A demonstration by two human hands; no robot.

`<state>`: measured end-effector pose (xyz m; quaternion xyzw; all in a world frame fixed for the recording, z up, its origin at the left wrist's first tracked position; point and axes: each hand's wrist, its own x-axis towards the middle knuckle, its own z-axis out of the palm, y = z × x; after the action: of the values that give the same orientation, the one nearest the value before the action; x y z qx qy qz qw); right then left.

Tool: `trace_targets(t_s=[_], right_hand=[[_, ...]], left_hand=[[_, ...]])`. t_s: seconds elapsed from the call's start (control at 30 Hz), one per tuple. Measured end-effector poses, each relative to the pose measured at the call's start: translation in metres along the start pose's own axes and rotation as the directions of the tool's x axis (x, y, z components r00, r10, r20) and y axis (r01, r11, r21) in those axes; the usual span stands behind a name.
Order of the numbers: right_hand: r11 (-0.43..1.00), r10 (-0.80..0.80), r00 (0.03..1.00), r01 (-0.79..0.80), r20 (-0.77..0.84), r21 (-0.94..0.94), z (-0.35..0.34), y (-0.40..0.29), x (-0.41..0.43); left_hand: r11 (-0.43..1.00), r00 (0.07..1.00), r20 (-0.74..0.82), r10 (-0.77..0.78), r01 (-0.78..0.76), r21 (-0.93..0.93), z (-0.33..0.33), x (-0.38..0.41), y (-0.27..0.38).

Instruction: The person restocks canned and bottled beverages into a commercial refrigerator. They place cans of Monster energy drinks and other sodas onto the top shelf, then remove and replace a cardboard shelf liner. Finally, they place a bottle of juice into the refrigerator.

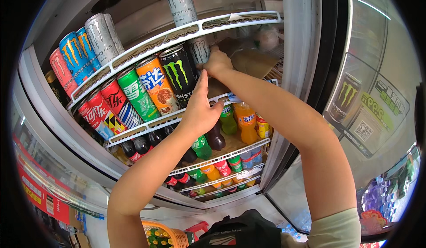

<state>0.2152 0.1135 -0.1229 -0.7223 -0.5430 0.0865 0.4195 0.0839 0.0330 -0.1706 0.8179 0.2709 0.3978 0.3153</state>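
Note:
Reaching into an open drinks cooler, my right hand (218,61) is on a silver Monster can (199,50) on the second shelf; its fingers are partly hidden behind the can. My left hand (203,110), fingers extended and thumb apart, is beside a black Monster can (178,75) and holds nothing; whether it touches that can I cannot tell. Further left along that shelf stand an orange Fanta can (157,85), a green Sprite can (138,95) and red cola cans (121,101). A silver Monster can (180,3) stands on the shelf above.
White wire shelf edges (146,128) cross in front of the cans. Bottles, among them an orange one (246,123), stand on lower shelves. The glass door (369,81) is swung out at the right. An orange plastic basket (178,236) with bottles is on the floor.

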Motion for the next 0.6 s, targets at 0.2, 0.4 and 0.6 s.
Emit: trace_targets(t_s=[0.2, 0.4, 0.6], right_hand=[[0.999, -0.018, 0.999, 0.017, 0.036, 0.032, 0.004, 0.003, 0.0], [0.994, -0.077, 0.997, 0.076, 0.008, 0.075, -0.006, 0.008, -0.019], [0.887, -0.451, 0.887, 0.458, 0.101, -0.06, -0.065, 0.006, -0.038]], left_hand=[[0.998, 0.999, -0.009, 0.039, -0.039, 0.052, -0.001, -0.003, -0.004], [0.987, 0.987, -0.049, 0.151, -0.149, 0.054, -0.001, -0.003, -0.008], [0.953, 0.964, -0.048, 0.262, -0.267, -0.145, -0.014, -0.021, 0.037]])
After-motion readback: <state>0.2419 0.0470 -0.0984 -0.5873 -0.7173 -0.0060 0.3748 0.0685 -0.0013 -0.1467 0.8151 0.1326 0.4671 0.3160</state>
